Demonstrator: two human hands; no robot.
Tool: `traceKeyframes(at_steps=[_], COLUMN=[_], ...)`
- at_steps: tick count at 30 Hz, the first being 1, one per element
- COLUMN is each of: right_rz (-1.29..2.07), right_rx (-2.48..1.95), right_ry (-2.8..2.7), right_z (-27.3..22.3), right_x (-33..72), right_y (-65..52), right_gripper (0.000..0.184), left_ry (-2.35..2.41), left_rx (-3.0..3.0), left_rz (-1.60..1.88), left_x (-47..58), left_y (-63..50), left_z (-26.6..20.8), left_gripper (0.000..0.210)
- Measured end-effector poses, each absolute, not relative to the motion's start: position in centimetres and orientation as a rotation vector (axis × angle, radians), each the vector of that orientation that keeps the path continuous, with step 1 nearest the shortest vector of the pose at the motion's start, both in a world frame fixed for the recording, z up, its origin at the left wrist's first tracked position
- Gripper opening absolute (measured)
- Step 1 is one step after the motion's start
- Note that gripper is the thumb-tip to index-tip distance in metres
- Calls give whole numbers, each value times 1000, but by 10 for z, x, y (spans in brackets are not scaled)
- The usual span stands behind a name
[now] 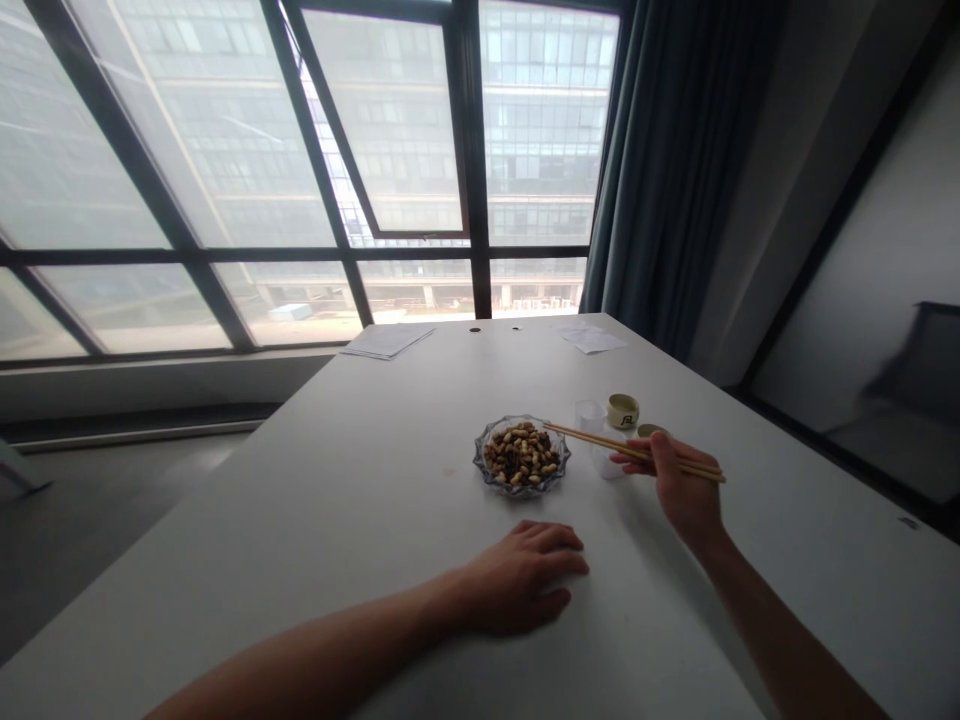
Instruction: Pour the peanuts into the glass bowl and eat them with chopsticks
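A pair of wooden chopsticks is held in my right hand, the fingers closed round them. Their tips reach left to the upper right rim of a scalloped glass bowl. Inside the bowl lie peanuts in their shells and some dark pieces. I see nothing clearly pinched between the tips. My left hand rests on the white table in front of the bowl, fingers spread and holding nothing. Behind the chopsticks stand a clear plastic cup and a pale cup with a dark character.
Another round greenish item is partly hidden behind my right hand. Paper sheets lie at the far left of the white table, and more papers at the far right. Windows and a dark curtain stand beyond.
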State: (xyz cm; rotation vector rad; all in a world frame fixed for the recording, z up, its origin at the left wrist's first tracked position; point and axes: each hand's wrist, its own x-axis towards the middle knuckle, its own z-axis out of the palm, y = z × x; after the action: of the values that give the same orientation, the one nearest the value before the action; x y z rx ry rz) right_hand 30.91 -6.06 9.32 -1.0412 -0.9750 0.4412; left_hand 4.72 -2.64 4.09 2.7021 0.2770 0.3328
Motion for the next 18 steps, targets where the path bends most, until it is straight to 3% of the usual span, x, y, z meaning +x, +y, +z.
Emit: traceKeyframes(at_steps=[10, 18], right_rz=[377, 623], right_rx=[-1051, -1002], right_ry=[-889, -1166], right_z=[98, 80], right_x=[325, 294], right_y=[-65, -59], right_gripper=[52, 49], left_ry=[282, 281], left_rx=[2691, 2703], left_rz=[319, 333], left_x=[47, 47], left_y=[-26, -27], left_z=[41, 40], left_gripper=[42, 42])
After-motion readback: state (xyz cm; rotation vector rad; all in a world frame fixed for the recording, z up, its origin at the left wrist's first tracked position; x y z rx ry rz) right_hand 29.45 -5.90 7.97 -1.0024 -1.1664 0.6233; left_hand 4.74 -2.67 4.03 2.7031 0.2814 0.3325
